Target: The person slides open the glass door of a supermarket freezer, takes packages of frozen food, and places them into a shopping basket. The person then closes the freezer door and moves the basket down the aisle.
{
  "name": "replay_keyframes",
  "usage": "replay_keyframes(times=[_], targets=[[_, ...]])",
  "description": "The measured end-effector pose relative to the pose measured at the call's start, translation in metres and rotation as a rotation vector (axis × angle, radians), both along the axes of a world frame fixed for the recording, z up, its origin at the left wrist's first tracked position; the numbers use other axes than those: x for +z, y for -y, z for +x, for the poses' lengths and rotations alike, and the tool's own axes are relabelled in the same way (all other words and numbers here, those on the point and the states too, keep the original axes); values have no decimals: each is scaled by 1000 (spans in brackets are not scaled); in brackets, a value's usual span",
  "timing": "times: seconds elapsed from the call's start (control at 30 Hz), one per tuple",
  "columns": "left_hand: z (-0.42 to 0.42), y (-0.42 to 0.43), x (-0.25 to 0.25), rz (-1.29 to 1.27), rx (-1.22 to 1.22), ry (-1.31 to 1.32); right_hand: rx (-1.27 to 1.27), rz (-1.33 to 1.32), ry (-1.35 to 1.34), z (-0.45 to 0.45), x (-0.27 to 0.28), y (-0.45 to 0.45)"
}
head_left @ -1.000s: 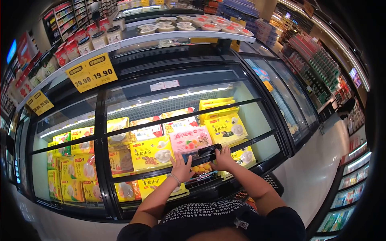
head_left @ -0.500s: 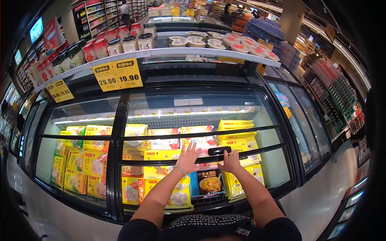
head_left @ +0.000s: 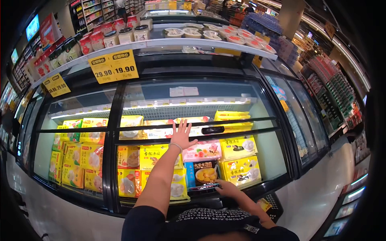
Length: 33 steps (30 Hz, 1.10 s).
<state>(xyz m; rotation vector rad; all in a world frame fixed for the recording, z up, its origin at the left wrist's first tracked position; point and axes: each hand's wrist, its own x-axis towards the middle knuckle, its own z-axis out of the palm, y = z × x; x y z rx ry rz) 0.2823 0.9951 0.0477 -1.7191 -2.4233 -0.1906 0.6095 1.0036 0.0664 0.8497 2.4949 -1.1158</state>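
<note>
My left hand (head_left: 181, 135) lies with fingers spread on the sliding glass lid of a chest freezer, left of the lid's black handle (head_left: 212, 130). Nothing is held in it. Lower down, my right hand (head_left: 227, 188) is off the handle, at the freezer's front side, with its fingers partly extended. It is beside the lower right corner of a black and blue frozen food bag (head_left: 206, 173) picturing yellow balls in a bowl. I cannot tell whether it touches the bag. A pink bag (head_left: 202, 150) lies behind, and yellow bags (head_left: 241, 170) lie to the right.
More yellow bags (head_left: 94, 156) fill the left compartment. Above the freezer, a shelf (head_left: 161, 43) carries jars and round tubs. Yellow price signs (head_left: 113, 67) hang from it. A black basket (head_left: 274, 207) with something yellow inside is at my lower right.
The glass lid and its handle have slid away from me, uncovering more of the front bags. My left hand moved with it. My right hand left the handle and came down toward the front edge.
</note>
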Motion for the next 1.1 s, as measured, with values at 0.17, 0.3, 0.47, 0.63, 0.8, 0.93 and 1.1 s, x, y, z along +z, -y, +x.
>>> replay_keyframes(times=[0.17,0.3,0.47,0.63,0.8,0.93,1.1], targets=[[6,-1,-1,-31,45,-4,13,414,-336,93,-28,31],[20,-3,-21,93,81,5,-97,606,-353,99,-31,42],[71,18,-36,123,9,12,-196,588,-316,89,-30,42],[85,67,-123,-112,-91,384,-191,642,-365,87,-30,41],[74,133,-158,-647,296,606,-198,629,-355,85,-28,42],[61,155,-166,-733,384,721,-188,638,-356,81,-26,41],[61,157,-188,-626,335,798,-174,639,-346,79,-25,40]])
